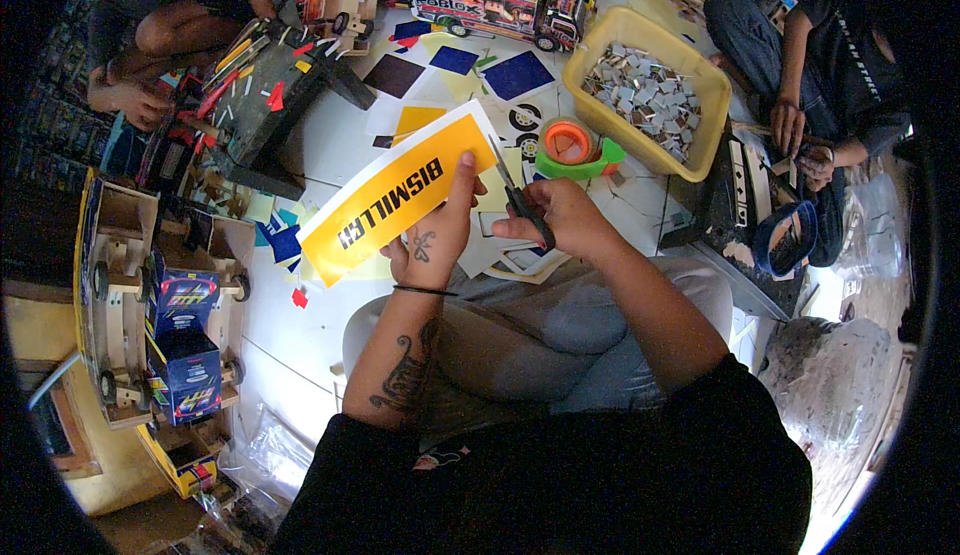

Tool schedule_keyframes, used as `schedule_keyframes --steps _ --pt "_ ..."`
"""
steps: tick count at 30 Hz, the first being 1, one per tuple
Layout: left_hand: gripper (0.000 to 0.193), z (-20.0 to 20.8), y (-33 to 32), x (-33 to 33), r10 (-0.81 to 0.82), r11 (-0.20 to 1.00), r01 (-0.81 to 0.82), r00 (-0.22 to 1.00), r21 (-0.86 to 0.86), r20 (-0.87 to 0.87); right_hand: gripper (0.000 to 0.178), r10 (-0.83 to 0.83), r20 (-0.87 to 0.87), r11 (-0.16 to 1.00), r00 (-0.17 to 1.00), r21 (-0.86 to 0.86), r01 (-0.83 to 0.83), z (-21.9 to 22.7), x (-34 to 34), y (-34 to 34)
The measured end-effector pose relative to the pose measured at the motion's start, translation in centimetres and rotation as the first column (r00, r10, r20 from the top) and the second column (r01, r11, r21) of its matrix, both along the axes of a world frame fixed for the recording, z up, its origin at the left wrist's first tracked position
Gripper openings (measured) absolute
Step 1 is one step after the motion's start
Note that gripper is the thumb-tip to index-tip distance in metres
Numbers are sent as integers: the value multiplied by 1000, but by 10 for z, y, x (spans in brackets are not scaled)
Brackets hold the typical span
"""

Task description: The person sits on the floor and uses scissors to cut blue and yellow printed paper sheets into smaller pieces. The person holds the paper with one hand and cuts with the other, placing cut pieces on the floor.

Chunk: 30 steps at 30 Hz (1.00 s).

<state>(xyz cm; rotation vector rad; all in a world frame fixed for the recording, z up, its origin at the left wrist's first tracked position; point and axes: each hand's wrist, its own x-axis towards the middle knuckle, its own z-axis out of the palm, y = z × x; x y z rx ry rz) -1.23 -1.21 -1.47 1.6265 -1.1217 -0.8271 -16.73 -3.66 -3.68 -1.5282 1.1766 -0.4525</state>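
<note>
My left hand (440,230) is closed on a long yellow sticker sheet (400,195) with black lettering and a white border, the thumb pressed on its face near the right end. The sheet is held tilted, its right end higher. In my right hand (572,217) is a pair of black-handled scissors (518,198). Their blades point up and away from me, at the sheet's right edge; whether they touch the paper I cannot tell. Beyond the scissors, an orange tape roll (566,142) sits in a green dispenser (602,162). Cut paper pieces (515,258) lie beneath my hands.
A yellow bin (715,115) of small pale pieces stands at the right rear, near a toy truck (480,5). Dark blue sheets (518,75) lie on the white floor. Wooden toy trucks (125,305) stand at left. Two other people sit at far left and right.
</note>
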Motion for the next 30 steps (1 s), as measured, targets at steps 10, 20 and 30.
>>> schedule_keyframes --steps 10,20,30 --pt "34 0 0 -1 -10 1000 10 1000 -15 1 63 14 -15 999 1000 -50 -15 -3 -1 -2" --pt "36 3 1 0 -33 999 33 999 29 32 63 18 -31 998 999 -61 -20 -7 -1 -3" --pt "38 3 0 -1 -45 999 44 998 15 38 59 -12 -55 997 998 -79 8 3 0 0"
